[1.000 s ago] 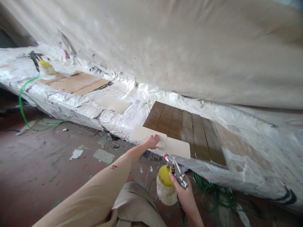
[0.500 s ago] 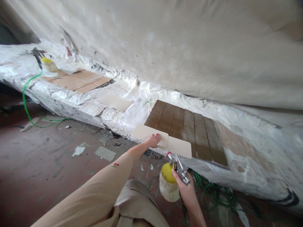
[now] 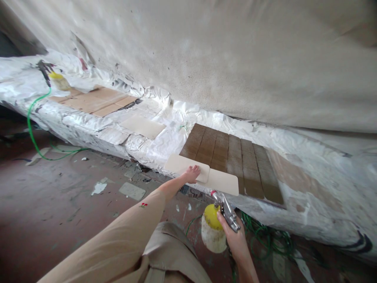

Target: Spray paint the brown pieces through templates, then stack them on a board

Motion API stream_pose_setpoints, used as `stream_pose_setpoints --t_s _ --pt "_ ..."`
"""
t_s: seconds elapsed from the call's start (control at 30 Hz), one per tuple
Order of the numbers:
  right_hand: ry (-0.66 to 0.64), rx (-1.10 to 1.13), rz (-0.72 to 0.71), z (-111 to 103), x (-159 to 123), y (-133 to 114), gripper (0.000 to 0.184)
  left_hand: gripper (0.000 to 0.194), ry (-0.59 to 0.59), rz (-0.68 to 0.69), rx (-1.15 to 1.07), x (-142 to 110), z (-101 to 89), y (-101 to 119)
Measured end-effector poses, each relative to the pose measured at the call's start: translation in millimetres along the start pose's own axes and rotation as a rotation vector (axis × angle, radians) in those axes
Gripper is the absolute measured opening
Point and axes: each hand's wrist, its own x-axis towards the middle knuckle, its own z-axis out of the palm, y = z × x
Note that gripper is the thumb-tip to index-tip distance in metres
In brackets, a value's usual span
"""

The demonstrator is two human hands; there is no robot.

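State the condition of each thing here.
Two cream rounded-corner boards, overlapping.
Left hand, resting on the left board.
Silver metal spray gun, gripped by right hand.
Dark brown rectangular strips, side by side, partly covered.
Black spray gun with yellow-topped cup, unheld.
Thin green hose at right, loosely coiled.

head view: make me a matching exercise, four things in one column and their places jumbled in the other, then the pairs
Things
1. left hand
2. silver spray gun
3. dark-handled spray gun
4. tangled green hose

Places
A. far left, on the white plastic sheeting
B. below the sheeting's near edge, at right
C. on a cream panel
D. in the right hand

Pairs
1-C, 2-D, 3-A, 4-B
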Motion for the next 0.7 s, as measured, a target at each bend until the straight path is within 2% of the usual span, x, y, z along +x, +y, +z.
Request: stream_pose_setpoints --t_s 0.7 --pt "0.036 0.042 -0.002 -10.4 -9.3 14.3 0.037 0.073 -0.013 0.000 -0.007 -2.4 -4.5 -1.5"
